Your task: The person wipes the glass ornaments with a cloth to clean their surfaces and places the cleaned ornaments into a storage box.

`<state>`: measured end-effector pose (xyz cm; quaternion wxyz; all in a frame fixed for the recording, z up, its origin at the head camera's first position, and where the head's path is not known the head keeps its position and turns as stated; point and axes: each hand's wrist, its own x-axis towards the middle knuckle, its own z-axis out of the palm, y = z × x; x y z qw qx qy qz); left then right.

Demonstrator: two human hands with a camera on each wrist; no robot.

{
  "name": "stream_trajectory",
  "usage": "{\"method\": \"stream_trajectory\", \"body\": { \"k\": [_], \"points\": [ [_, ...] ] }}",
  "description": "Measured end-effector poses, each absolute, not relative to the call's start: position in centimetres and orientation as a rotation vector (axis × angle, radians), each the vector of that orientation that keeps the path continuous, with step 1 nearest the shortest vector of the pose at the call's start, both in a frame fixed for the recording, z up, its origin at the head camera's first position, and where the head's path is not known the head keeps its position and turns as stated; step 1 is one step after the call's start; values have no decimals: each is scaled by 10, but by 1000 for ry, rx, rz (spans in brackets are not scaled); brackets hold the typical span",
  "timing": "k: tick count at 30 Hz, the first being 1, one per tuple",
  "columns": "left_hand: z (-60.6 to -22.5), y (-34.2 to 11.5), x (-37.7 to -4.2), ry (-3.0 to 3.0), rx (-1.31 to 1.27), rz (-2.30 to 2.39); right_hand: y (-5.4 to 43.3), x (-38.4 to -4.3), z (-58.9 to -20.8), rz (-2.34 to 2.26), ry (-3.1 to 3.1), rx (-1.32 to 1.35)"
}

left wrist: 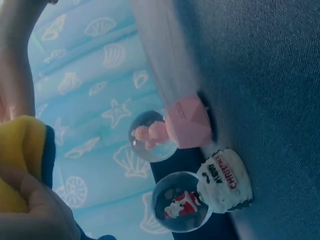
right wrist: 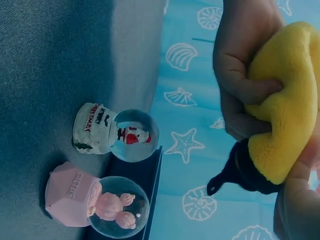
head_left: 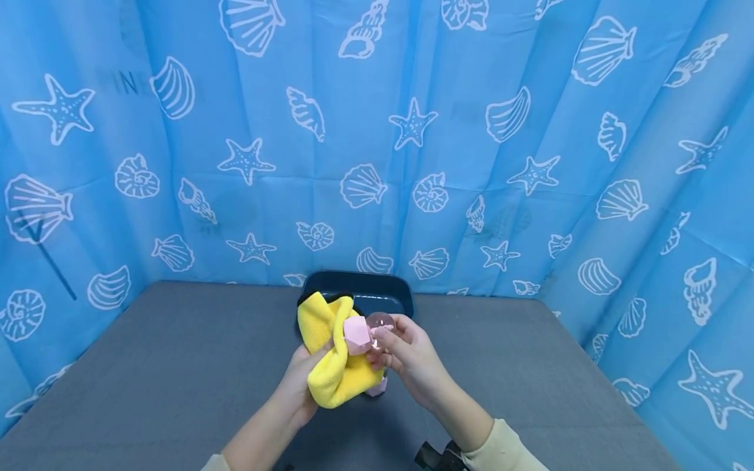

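Observation:
My left hand (head_left: pixel 297 386) grips a plush yellow cloth (head_left: pixel 321 320); its dark part with a hanging loop shows in the right wrist view. Against the cloth lies a snow globe with a faceted pink base (head_left: pixel 357 335), tilted on its side. The fingers of my right hand (head_left: pixel 412 360) pinch its clear ball (head_left: pixel 379 320). Below the hands, a second pink snow globe (left wrist: pixel 189 121) stands upright on the table. Beside it is a Christmas snow globe (left wrist: pixel 225 181) with a white base and a Santa figure. In the head view the cloth and hands mostly cover these two.
A dark blue tray (head_left: pixel 406 294) sits at the back of the grey table (head_left: pixel 194 366), partly behind the cloth. Behind the table hangs a blue curtain (head_left: pixel 365 131) with white shells and starfish. A black object (head_left: pixel 436 456) is by the right sleeve.

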<state>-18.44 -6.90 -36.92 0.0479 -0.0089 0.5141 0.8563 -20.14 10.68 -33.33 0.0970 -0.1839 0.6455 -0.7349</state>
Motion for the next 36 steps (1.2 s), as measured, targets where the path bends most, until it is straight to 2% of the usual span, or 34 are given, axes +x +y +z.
{"method": "stream_trajectory", "body": {
  "k": [22,30,36],
  "points": [
    [-368,-72,-187,1615,-56,2606,101,-201,-327,-2191,1902,-533],
    [-370,-88,-188,1543,-83,2580,101,-206,-325,-2188,1929,-519],
    [-369,-102,-189,1387,35,2637,100,-214,-317,-2168,2020,-495]
  ]
}}
